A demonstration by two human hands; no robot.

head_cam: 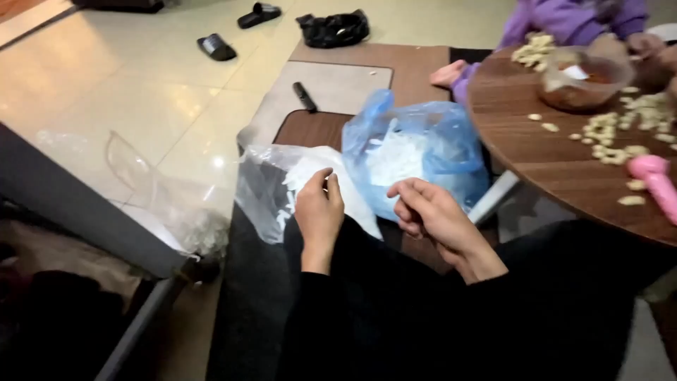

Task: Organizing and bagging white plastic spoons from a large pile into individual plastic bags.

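Hands over the lap, low in the head view. Left hand (319, 212) curled at the edge of a clear plastic bag (271, 187) full of small white pieces, fingertips pinching the bag's rim, grip closed on the plastic. Right hand (430, 212) just beside a blue plastic bag (416, 152), fingers bent inward and half clenched; cannot tell whether anything is pinched between them. Both bags side by side, touching, resting against the lap and a dark wooden stool (310, 127) behind them; blue bag nearer the round wooden bench (536, 155), clear bag toward the tiled floor (127, 77). Pale small pieces (610, 134) scattered across the bench top toward its far and right edge, a clear bowl (582, 77) with reddish contents near the far edge, a pink object (656, 180) at the right edge. Another person's purple sleeve (564, 17) beyond the far edge. Black slippers (215, 47) and a black bag (333, 29) well apart on the floor.
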